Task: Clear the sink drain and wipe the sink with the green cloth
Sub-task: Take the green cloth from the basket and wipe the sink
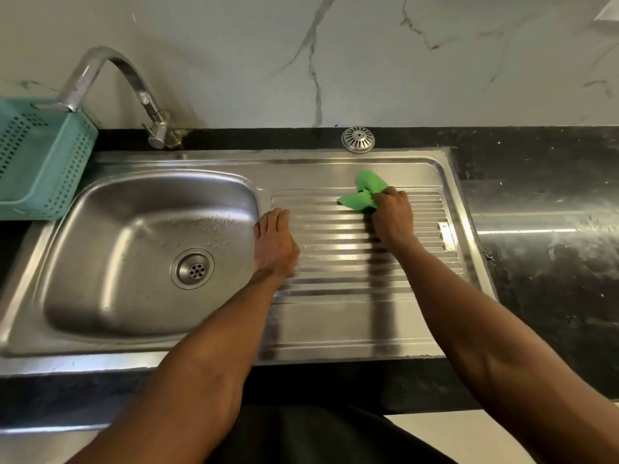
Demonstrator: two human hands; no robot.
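Observation:
The steel sink has a round basin on the left with a bare drain hole at its bottom. A ribbed drainboard takes up its right half. My right hand grips a bunched green cloth at the far right of the drainboard. My left hand rests flat with straight fingers on the drainboard's left edge, beside the basin. A round metal drain strainer lies upside up on the black counter behind the sink.
A curved tap arches over the basin's back left. A teal perforated basket stands at the left on the counter. Black counter stretches to the right, and a marble wall rises behind.

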